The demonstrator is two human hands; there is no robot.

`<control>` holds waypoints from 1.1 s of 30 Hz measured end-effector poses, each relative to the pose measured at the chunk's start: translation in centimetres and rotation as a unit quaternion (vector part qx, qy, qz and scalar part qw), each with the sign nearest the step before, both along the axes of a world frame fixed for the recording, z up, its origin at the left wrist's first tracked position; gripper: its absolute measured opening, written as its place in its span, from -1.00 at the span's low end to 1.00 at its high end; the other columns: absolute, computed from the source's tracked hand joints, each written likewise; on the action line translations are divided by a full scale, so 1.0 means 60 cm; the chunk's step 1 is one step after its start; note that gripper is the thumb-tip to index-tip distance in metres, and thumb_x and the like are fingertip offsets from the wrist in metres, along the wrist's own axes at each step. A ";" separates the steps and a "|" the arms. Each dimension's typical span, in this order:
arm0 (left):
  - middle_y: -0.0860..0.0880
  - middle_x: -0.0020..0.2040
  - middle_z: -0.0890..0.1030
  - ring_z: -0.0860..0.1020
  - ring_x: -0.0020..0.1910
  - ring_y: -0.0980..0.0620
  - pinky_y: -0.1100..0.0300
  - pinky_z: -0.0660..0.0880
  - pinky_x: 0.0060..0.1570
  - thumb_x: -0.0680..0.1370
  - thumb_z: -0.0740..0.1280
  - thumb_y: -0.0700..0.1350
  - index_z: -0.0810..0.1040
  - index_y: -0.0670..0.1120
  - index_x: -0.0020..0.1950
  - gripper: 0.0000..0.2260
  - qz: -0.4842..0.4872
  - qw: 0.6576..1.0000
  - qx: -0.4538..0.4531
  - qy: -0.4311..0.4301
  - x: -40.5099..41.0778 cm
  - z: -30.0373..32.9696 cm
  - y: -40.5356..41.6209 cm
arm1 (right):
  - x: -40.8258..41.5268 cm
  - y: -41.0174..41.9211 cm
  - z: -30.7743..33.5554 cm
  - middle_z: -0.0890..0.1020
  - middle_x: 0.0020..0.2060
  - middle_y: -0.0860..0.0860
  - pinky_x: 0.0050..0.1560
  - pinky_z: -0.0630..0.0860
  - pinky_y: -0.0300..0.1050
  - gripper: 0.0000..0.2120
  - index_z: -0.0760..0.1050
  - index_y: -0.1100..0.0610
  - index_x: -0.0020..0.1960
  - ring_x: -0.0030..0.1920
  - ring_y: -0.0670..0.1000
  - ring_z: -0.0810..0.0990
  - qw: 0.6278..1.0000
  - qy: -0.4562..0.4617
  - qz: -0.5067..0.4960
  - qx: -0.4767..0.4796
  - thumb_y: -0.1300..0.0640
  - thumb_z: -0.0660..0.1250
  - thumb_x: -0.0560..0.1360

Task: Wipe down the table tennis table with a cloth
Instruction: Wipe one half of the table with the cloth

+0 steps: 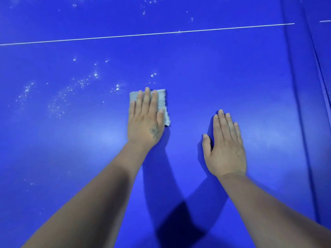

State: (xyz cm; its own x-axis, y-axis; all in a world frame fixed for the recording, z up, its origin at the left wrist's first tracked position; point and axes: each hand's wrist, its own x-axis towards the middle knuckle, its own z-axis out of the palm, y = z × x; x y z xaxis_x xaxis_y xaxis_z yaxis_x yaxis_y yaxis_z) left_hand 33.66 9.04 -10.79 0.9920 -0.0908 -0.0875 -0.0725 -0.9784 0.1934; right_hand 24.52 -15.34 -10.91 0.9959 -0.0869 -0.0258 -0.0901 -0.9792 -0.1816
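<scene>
Bottom and lower right of frame: table surface looks clean, just glare, no specks. Right hand lies flat on the blue, fingers straight and together, holding nothing, likely bracing. Centre: left hand presses flat, fingers extended, on the grey cloth, which lies on the table just right of the mess. Left of centre: white specks scattered, not wiped yet. Beyond the white line, upper frame: more specks. Judgement: partway, near patch done, left and far areas remain.
</scene>
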 end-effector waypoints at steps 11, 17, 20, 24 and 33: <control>-0.08 0.78 -0.07 -0.17 0.75 -0.09 -0.17 -0.05 0.71 0.79 -0.02 0.04 -0.03 -0.10 0.77 -0.44 -0.058 0.998 -0.014 -0.001 -0.182 0.015 -0.079 | 0.017 0.000 0.000 0.17 0.71 0.06 0.71 0.03 0.10 -0.41 0.21 0.22 0.68 0.72 0.04 0.04 0.998 -0.043 -0.010 0.048 -0.04 0.06 0.72; -0.07 0.77 0.05 -0.04 0.75 -0.09 -0.14 0.01 0.69 0.79 -0.13 0.07 0.06 -0.10 0.77 -0.45 -0.181 0.983 -0.009 -0.031 0.020 0.001 -0.113 | 0.109 0.020 -0.007 0.24 0.68 0.13 0.70 0.07 0.14 -0.47 0.28 0.26 0.64 0.69 0.12 0.16 0.995 -0.086 -0.012 0.056 0.06 0.12 0.72; -0.05 0.77 0.06 -0.02 0.75 -0.09 -0.12 -0.04 0.70 0.75 -0.21 0.12 0.05 -0.06 0.77 -0.40 -0.151 0.988 -0.009 -0.013 0.132 0.003 -0.087 | 0.157 0.019 -0.003 0.23 0.68 0.11 0.69 0.06 0.17 -0.46 0.27 0.24 0.64 0.70 0.12 0.14 0.996 -0.075 0.034 0.033 0.02 0.11 0.73; -0.04 0.77 0.03 -0.05 0.75 -0.08 -0.10 -0.08 0.71 0.74 -0.21 0.15 0.02 -0.05 0.77 -0.39 -0.082 0.997 -0.011 -0.004 0.175 0.001 -0.026 | 0.188 0.017 -0.003 0.09 0.72 0.05 0.71 -0.04 0.12 -0.34 0.13 0.21 0.71 0.73 0.05 -0.02 1.000 -0.026 0.005 0.009 -0.15 0.00 0.74; -0.09 0.78 -0.06 -0.13 0.75 -0.10 -0.20 -0.02 0.70 0.79 -0.07 0.05 -0.01 -0.13 0.77 -0.45 0.021 1.000 0.005 -0.007 -0.026 0.006 -0.008 | 0.190 0.018 -0.002 0.07 0.73 0.03 0.71 -0.02 0.12 -0.32 0.09 0.20 0.72 0.73 0.03 -0.03 1.000 -0.015 -0.008 -0.003 -0.16 0.00 0.73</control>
State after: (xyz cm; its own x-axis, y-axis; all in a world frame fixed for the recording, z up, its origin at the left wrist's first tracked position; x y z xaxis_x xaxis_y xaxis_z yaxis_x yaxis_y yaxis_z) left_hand 32.11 8.58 -10.43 0.9960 -0.0489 -0.0742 -0.0347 -0.9827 0.1820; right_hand 35.92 -14.24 -11.02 0.9948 -0.1019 0.0046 -0.0994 -0.9788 -0.1793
